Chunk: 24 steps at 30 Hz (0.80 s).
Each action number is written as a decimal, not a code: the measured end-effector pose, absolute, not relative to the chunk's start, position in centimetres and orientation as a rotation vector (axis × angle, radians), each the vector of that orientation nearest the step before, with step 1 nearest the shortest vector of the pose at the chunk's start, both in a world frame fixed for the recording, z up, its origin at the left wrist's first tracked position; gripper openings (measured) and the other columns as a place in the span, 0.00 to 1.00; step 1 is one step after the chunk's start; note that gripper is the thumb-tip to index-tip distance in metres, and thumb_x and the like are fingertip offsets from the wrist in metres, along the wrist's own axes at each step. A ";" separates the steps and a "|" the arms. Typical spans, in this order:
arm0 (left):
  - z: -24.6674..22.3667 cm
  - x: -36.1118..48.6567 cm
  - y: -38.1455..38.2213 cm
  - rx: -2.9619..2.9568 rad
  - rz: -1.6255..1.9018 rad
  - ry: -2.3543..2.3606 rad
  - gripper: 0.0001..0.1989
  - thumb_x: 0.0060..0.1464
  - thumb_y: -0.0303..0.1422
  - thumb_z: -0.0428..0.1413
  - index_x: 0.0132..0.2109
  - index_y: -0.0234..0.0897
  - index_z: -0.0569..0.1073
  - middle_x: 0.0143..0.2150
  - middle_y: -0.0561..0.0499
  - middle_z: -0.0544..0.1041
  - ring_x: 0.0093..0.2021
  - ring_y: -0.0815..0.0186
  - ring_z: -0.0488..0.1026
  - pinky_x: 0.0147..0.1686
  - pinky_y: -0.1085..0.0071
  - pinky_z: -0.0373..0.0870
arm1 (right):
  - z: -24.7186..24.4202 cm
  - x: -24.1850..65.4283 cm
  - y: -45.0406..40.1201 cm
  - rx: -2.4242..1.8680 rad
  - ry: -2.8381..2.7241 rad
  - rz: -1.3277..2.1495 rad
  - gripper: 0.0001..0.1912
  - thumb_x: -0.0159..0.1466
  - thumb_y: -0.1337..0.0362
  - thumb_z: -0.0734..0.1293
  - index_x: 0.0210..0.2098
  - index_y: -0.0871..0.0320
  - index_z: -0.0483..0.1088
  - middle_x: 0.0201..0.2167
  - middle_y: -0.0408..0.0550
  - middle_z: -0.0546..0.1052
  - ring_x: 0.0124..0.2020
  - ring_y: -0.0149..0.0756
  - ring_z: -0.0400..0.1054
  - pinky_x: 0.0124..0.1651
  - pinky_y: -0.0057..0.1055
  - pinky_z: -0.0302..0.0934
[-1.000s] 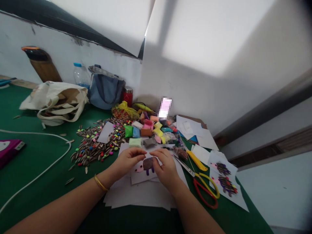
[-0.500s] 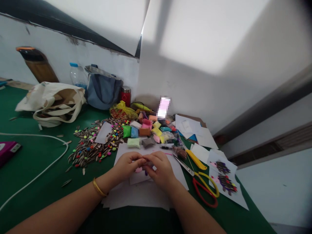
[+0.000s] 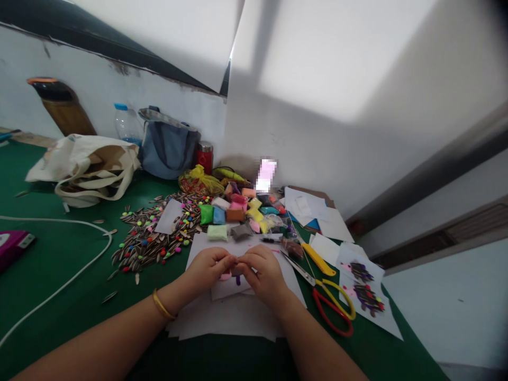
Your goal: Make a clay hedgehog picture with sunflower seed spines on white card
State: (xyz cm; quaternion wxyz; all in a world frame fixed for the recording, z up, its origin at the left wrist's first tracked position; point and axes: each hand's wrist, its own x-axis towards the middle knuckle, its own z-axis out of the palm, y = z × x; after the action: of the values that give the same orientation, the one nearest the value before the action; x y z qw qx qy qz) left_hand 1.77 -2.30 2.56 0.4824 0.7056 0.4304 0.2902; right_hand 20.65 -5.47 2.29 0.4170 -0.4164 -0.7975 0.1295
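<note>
Over the stacked white paper (image 3: 234,317), my left hand (image 3: 208,270) and my right hand (image 3: 264,272) meet at the fingertips. Both are closed, pinching a small brown lump (image 3: 237,270) that looks like modelling clay and is mostly hidden by the fingers. Under them lies a smaller white sheet (image 3: 226,290) bearing a pink shape (image 3: 225,277) and a purple piece (image 3: 238,280). Just right of my right hand are scissors (image 3: 317,286) with red and yellow handles, a yellow cutter (image 3: 318,259) and a bag of brown clay (image 3: 291,247).
Several colourful clay packets (image 3: 236,214) lie beyond the hands. Sunflower seeds mixed with coloured beads (image 3: 159,238) spread to the left. At right, a sheet (image 3: 391,317) carries two seed-covered hedgehog figures (image 3: 369,299). Bags, bottles and a white cable (image 3: 79,270) occupy the left side.
My fingers have shifted slightly around the lump, and more of it and of the purple piece below now shows. The things on the table have stayed put.
</note>
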 end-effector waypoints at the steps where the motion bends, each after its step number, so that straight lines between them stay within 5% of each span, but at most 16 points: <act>1: 2.5 1.7 -2.2 1.726 0.702 1.047 0.21 0.57 0.47 0.51 0.27 0.35 0.74 0.24 0.52 0.75 0.27 0.67 0.71 0.27 0.74 0.66 | 2.2 20.7 -5.5 -1.050 -2.006 0.345 0.07 0.67 0.62 0.66 0.36 0.55 0.76 0.31 0.47 0.76 0.36 0.37 0.67 0.42 0.35 0.59; 6: 2.0 1.3 -1.9 1.831 0.703 1.019 0.21 0.59 0.47 0.50 0.31 0.36 0.76 0.28 0.51 0.77 0.31 0.65 0.72 0.32 0.72 0.68 | 2.1 21.0 -5.3 -1.101 -1.959 0.427 0.04 0.65 0.64 0.68 0.37 0.54 0.76 0.33 0.46 0.76 0.38 0.37 0.68 0.42 0.33 0.60; 9: 2.1 1.0 -1.9 2.046 0.688 1.053 0.21 0.58 0.49 0.52 0.43 0.37 0.77 0.39 0.47 0.79 0.41 0.61 0.74 0.42 0.67 0.70 | 2.3 21.7 -4.9 -1.148 -1.951 0.415 0.04 0.65 0.65 0.67 0.38 0.55 0.76 0.34 0.46 0.77 0.39 0.38 0.69 0.43 0.34 0.60; 15: 1.8 1.0 -2.7 2.508 0.328 1.204 0.52 0.34 0.55 0.67 0.64 0.39 0.64 0.63 0.37 0.67 0.62 0.43 0.61 0.59 0.48 0.59 | 2.0 23.8 -3.4 -1.340 -1.957 0.375 0.06 0.65 0.65 0.67 0.38 0.54 0.77 0.35 0.46 0.78 0.41 0.39 0.69 0.45 0.35 0.60; 24: 1.1 1.0 -2.4 2.480 0.216 1.180 0.55 0.36 0.46 0.68 0.69 0.42 0.54 0.63 0.41 0.69 0.63 0.48 0.62 0.60 0.54 0.59 | 1.3 23.1 -3.5 -1.434 -2.031 0.457 0.07 0.63 0.69 0.68 0.39 0.56 0.78 0.36 0.46 0.79 0.42 0.38 0.69 0.48 0.34 0.61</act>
State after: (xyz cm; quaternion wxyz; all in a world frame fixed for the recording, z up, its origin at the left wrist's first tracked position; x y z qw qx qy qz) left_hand 0.99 -2.41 1.10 0.1921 0.8834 0.4205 0.0770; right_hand 23.08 -3.46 1.27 0.3021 -0.5408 -0.7659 0.1722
